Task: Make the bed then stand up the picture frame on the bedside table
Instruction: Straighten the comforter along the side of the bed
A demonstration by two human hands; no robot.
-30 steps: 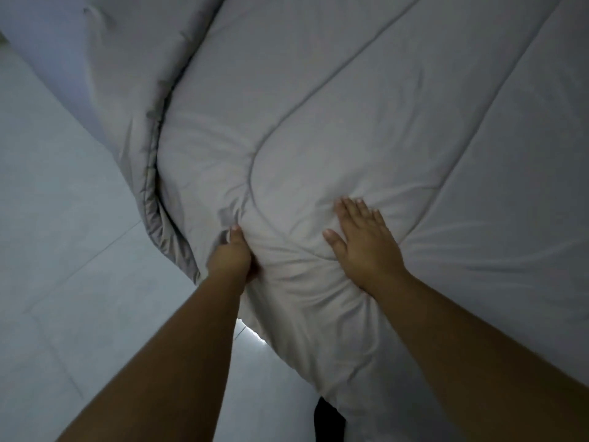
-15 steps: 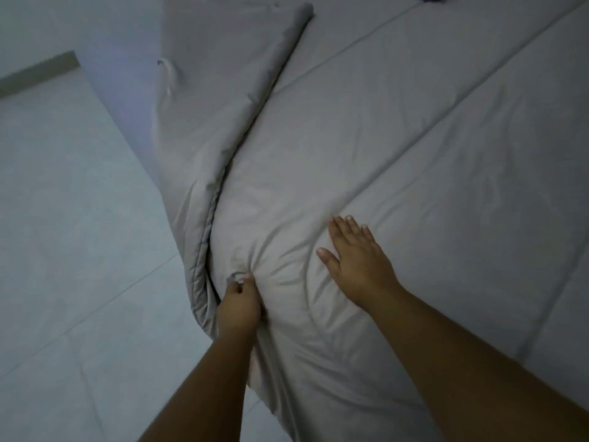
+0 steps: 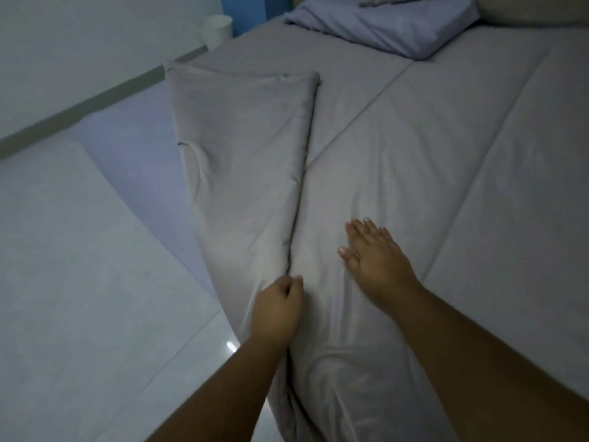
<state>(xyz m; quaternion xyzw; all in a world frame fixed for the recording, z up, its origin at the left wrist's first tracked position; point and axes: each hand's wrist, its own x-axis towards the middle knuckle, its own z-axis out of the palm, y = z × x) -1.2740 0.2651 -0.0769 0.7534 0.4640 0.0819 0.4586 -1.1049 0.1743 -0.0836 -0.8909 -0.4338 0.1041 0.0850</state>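
Observation:
A grey quilted comforter (image 3: 430, 161) covers the bed. Its left edge is folded back over itself in a long flap (image 3: 245, 161) along the bed's side. My left hand (image 3: 277, 309) is curled on the comforter's edge at the near end of that fold, gripping the fabric. My right hand (image 3: 373, 253) lies flat on the comforter, fingers spread, just right of the fold. A lilac pillow (image 3: 382, 25) lies at the head of the bed. No picture frame or bedside table shows.
Pale tiled floor (image 3: 79, 266) runs along the bed's left side, with a grey skirting line at the wall. A white bin (image 3: 217, 30) stands by the far corner near a blue wall panel. A beige pillow (image 3: 535, 9) sits top right.
The view has lifted toward the head of the bed, revealing the pillows and bin. The bunched comforter under my hands has flattened; my left hand still grips the edge and my right still lies flat.

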